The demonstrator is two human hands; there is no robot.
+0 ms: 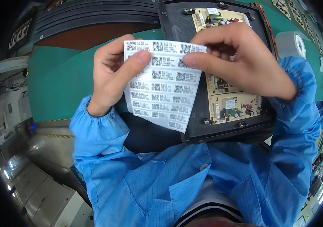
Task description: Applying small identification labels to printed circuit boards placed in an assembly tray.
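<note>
A white sheet of small printed code labels [161, 87] is held up in front of me. My left hand [112, 73] grips its left edge, thumb lying across the top rows. My right hand [241, 62] pinches the sheet's upper right part between thumb and forefinger. Under the hands lies a black tray [195, 130] carrying a beige circuit board [231, 108] with capacitors and other components; part of the board is hidden by my right hand. Both forearms are in blue sleeves.
The tray rests on a green conveyor belt [59, 87]. A roll of white tape [292, 43] stands at the right. More circuit boards lie at the far right top [284, 7]. Grey machine housing [44, 181] sits low on the left.
</note>
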